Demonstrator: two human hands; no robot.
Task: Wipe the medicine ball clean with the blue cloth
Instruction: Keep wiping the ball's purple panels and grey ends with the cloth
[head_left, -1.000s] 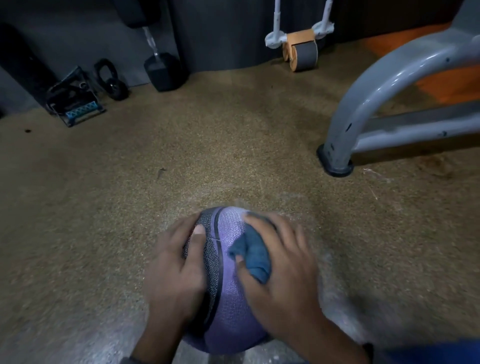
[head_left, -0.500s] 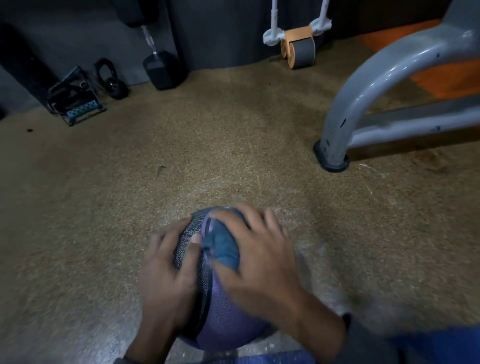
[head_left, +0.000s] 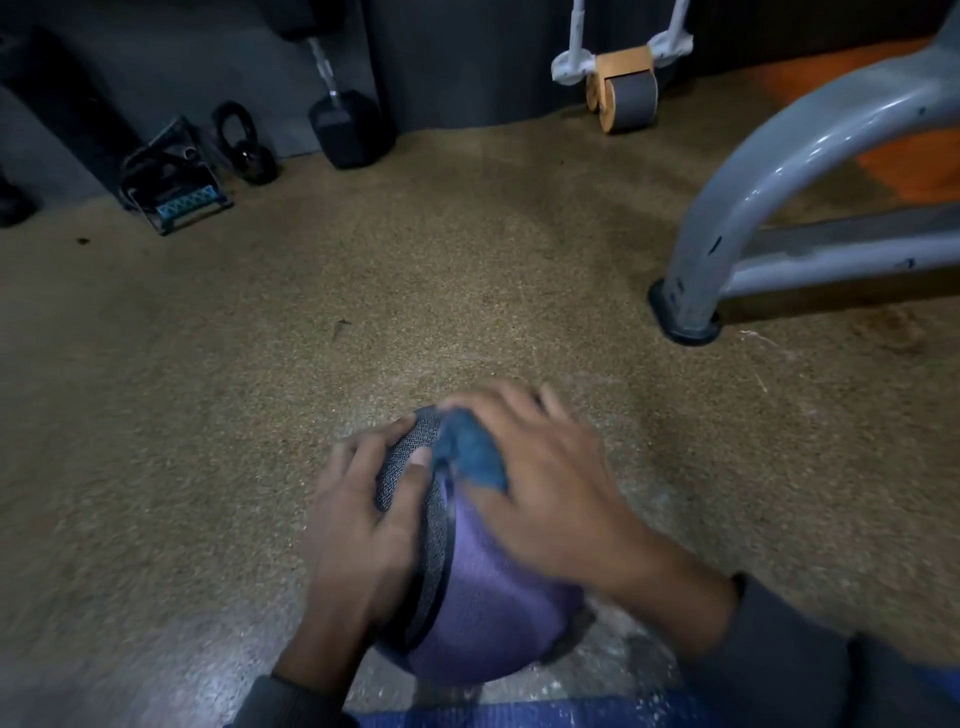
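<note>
Head view, close above medicine ball (head_left: 488, 597)

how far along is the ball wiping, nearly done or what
Done: no cleaned patch shows. In hand: the right hand presses the blue cloth on top of the medicine ball, the left hand holds it. Left, likely: the purple near side and the underside on the floor.

Saw a speckled brown floor (head_left: 467, 270), a hex dumbbell (head_left: 349, 132) leaning on the dark back wall (head_left: 467, 62), a black kettlebell (head_left: 249, 148) near it. Noted a wheeled roller (head_left: 626, 101) farther right and a grey curved frame (head_left: 727, 208). Possibly a foot pedal (head_left: 182, 200) far left, dim.
</note>
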